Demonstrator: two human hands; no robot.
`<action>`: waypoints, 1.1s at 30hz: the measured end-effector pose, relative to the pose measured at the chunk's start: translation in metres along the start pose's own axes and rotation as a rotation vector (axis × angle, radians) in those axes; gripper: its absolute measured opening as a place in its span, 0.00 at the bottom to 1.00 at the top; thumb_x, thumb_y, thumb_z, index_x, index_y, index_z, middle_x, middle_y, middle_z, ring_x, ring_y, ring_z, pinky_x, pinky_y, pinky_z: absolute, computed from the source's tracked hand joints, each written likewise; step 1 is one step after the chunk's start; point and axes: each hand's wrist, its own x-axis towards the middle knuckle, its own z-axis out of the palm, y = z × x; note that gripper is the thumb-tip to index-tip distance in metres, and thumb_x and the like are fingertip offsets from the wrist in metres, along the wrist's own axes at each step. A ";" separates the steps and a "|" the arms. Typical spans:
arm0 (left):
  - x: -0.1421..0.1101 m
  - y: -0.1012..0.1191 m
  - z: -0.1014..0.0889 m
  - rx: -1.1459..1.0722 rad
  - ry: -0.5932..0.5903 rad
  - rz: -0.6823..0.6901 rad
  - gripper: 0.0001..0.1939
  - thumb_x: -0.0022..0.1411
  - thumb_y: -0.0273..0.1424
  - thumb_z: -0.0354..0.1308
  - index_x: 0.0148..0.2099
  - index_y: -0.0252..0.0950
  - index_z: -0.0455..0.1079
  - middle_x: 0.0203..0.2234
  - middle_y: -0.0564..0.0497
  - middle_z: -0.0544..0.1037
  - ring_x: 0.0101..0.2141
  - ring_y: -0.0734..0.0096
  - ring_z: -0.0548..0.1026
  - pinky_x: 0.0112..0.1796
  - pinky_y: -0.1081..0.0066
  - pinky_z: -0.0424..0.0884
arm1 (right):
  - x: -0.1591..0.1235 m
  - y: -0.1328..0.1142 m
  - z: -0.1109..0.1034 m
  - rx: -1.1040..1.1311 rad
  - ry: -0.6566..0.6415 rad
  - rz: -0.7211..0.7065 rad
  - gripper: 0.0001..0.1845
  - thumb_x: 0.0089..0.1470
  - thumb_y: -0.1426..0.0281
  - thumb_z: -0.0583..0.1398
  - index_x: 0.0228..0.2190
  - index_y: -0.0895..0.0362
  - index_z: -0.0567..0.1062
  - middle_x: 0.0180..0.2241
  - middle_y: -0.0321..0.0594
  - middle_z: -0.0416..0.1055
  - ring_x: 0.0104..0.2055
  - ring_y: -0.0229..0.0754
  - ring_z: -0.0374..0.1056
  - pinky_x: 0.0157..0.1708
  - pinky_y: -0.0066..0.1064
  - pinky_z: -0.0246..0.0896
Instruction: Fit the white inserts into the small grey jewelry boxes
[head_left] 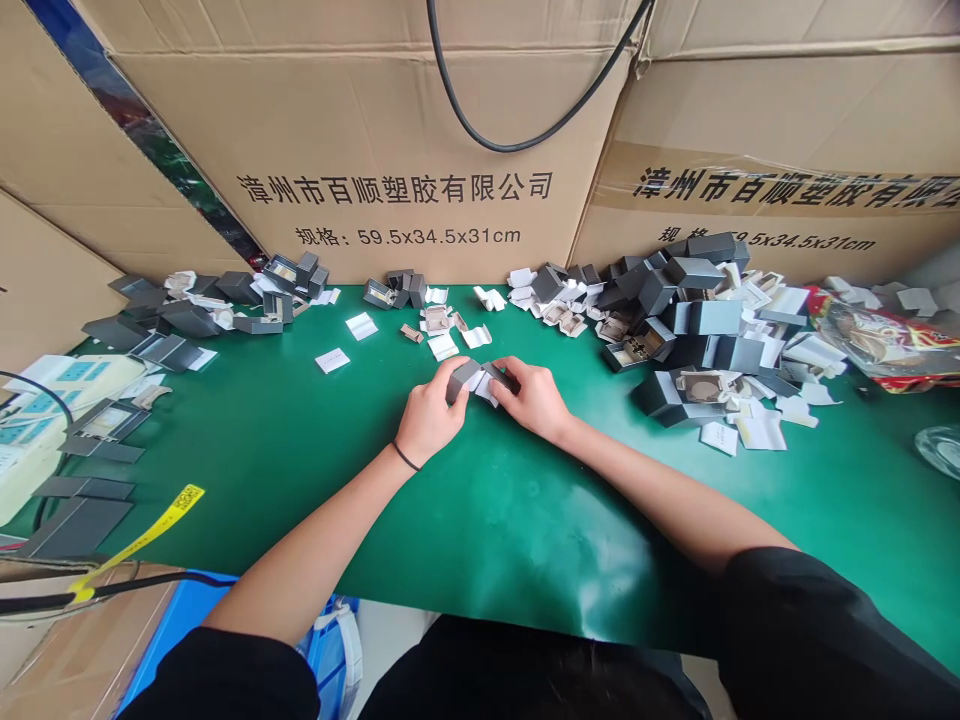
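Note:
Over the middle of the green table (300, 430), both hands grip one small dark grey box (463, 378). My left hand (429, 415) closes round its left part, thumb in front and fingers behind. My right hand (538, 400) pinches the dark part on the right. White paper (484, 384) shows between the two parts, in the gap between my hands. Whatever else the box contains is hidden by my fingers. Just beyond my hands lie white folded paper pieces (444, 346) and a few beige inserts (436, 320).
A large heap of dark boxes (697, 318) and torn paper stands at the right; another pile (195, 318) lies left. Cardboard cartons (360, 120) wall the back, with a black cable (510, 148) hanging. Power strips (45, 430) and a yellow tie (161, 522) sit left.

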 end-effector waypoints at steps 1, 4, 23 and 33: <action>0.000 0.000 0.000 0.032 -0.022 -0.019 0.18 0.61 0.34 0.49 0.53 0.38 0.63 0.38 0.49 0.78 0.29 0.66 0.77 0.31 0.71 0.71 | 0.000 0.002 -0.001 -0.029 -0.010 -0.023 0.15 0.52 0.67 0.56 0.40 0.60 0.72 0.27 0.39 0.73 0.26 0.37 0.66 0.28 0.27 0.57; 0.002 -0.001 0.000 0.062 -0.062 -0.035 0.18 0.59 0.32 0.50 0.52 0.37 0.61 0.39 0.48 0.77 0.34 0.60 0.77 0.33 0.68 0.71 | 0.000 0.007 0.001 -0.053 -0.051 -0.079 0.16 0.56 0.66 0.54 0.44 0.60 0.71 0.32 0.43 0.75 0.30 0.40 0.69 0.31 0.28 0.59; 0.004 0.006 -0.001 -1.302 -0.471 -0.428 0.23 0.61 0.44 0.52 0.56 0.46 0.54 0.50 0.46 0.68 0.41 0.63 0.76 0.34 0.66 0.76 | 0.002 0.006 -0.006 0.140 0.236 -0.224 0.06 0.57 0.67 0.54 0.33 0.55 0.69 0.39 0.42 0.71 0.32 0.37 0.65 0.34 0.30 0.62; -0.001 -0.012 0.014 -0.779 -0.044 0.202 0.28 0.58 0.34 0.58 0.60 0.44 0.57 0.57 0.43 0.60 0.57 0.54 0.62 0.51 0.59 0.69 | -0.003 -0.005 0.006 1.340 -0.390 0.443 0.14 0.41 0.65 0.67 0.28 0.59 0.70 0.22 0.32 0.65 0.22 0.29 0.61 0.22 0.21 0.60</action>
